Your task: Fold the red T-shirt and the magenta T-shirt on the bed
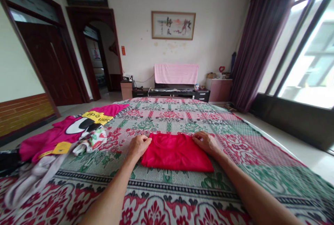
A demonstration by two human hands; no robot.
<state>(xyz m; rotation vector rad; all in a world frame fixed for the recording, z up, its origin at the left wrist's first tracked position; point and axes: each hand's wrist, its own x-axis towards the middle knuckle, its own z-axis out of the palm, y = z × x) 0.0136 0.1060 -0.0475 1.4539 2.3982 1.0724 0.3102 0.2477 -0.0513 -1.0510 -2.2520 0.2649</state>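
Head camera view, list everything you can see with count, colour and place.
red garment: one, red, folded, mid-bed between the hands
bed cover: one, red-green-pink floral, under everything
pink garment: one, magenta with yellow and white print, bed's left
floral cloth: one, white-red-green, beside the pink garment
grey cloth: one, pale grey, lower left
framed picture: one, wood-framed, far wall
pink towel: one, draped below the picture
curtain: one, dark purple, right by the window
left hand: one, curled shut on the red garment's far left corner
right hand: one, fingers on its far right corner
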